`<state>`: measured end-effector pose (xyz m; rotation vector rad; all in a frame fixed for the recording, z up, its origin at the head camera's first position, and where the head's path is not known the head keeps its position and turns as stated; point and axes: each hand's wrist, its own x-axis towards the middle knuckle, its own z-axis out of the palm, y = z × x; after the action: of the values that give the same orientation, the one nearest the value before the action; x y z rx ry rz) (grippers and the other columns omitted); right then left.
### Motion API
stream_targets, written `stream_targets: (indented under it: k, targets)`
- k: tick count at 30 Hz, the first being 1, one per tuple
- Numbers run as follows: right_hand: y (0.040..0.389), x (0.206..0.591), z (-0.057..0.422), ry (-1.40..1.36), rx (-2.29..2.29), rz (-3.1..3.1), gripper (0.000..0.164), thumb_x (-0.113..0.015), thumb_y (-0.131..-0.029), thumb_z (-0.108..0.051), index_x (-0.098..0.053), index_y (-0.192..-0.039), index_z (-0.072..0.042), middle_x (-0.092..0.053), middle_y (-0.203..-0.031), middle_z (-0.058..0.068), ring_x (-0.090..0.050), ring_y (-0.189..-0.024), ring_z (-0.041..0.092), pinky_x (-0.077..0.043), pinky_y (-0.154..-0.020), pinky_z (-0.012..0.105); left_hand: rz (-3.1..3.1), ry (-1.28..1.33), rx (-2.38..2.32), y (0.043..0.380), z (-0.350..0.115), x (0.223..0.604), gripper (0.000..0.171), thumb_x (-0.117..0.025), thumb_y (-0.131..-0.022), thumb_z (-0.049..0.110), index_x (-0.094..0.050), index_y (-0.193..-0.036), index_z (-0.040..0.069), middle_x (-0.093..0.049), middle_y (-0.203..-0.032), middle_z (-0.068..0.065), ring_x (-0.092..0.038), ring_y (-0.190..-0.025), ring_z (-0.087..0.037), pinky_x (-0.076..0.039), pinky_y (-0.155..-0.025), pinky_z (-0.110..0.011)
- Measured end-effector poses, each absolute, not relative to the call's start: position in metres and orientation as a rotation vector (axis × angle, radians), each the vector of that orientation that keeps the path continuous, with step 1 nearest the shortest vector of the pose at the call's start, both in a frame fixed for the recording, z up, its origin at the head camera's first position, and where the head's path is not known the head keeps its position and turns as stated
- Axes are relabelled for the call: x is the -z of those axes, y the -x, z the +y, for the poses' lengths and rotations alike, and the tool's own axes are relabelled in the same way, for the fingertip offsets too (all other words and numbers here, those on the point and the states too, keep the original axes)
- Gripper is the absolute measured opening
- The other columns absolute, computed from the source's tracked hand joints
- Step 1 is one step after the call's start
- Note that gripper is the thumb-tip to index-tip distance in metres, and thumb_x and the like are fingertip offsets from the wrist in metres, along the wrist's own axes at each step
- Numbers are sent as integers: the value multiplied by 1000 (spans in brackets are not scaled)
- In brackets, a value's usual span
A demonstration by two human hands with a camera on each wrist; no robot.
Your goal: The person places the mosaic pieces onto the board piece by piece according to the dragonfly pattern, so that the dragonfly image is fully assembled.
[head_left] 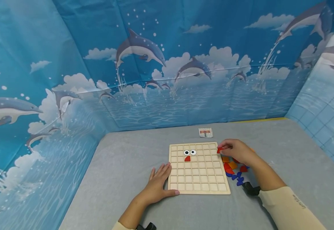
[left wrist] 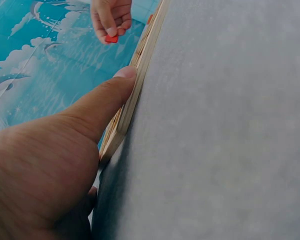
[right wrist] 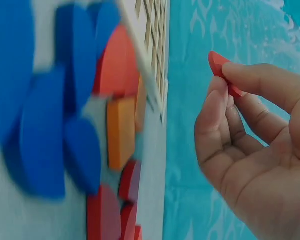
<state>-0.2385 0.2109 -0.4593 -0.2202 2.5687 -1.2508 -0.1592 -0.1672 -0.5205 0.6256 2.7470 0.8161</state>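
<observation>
A wooden grid board (head_left: 198, 172) lies on the grey table. Two eye pieces (head_left: 190, 152) sit side by side in its upper cells, with a red quarter-round piece (head_left: 187, 158) just below the left one. My left hand (head_left: 159, 185) rests at the board's lower left corner, fingers spread along the left side and thumb on the front edge. Between thumb and fingertips, my right hand (head_left: 237, 150) pinches a red piece (right wrist: 219, 64) above the board's upper right edge. In the left wrist view, the left thumb (left wrist: 125, 73) presses the board's rim.
Right of the board lies a loose pile of blue pieces (head_left: 239, 179), orange pieces (head_left: 232, 165) and red pieces (head_left: 228, 168). A small pattern card (head_left: 205, 132) lies behind the board. A dolphin-printed curtain (head_left: 167, 105) hangs along the table's back and sides.
</observation>
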Motion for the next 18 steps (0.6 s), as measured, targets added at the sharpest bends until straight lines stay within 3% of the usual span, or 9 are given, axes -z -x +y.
stream_targets:
  k: [8, 15, 18]
  targets:
    - [233, 458, 190, 217, 1420, 2445, 33, -66, -99, -22, -69, -127, -6, -66, -122, 14, -66, -102, 24, -60, -88, 41, 2750, -630, -809, 160, -167, 519, 106, -72, -83, 64, -22, -163, 15, -14, -171, 3, -9, -160, -26, 1, -126, -62]
    - [235, 464, 167, 294, 1509, 2394, 24, -64, -97, -11, -67, -118, -2, -64, -105, 13, -65, -94, 25, -61, -86, 40, 2753, -630, -804, 159, -167, 520, 107, -72, -83, 65, -22, -163, 15, -15, -171, 3, -9, -160, -26, 1, -126, -61]
    - [237, 467, 161, 319, 1520, 2369, 22, -64, -97, -8, -68, -117, 0, -66, -105, 15, -66, -93, 26, -62, -86, 40, 2756, -632, -801, 159, -167, 521, 107, -73, -83, 64, -22, -163, 15, -15, -171, 3, -9, -160, -26, 1, -126, -61]
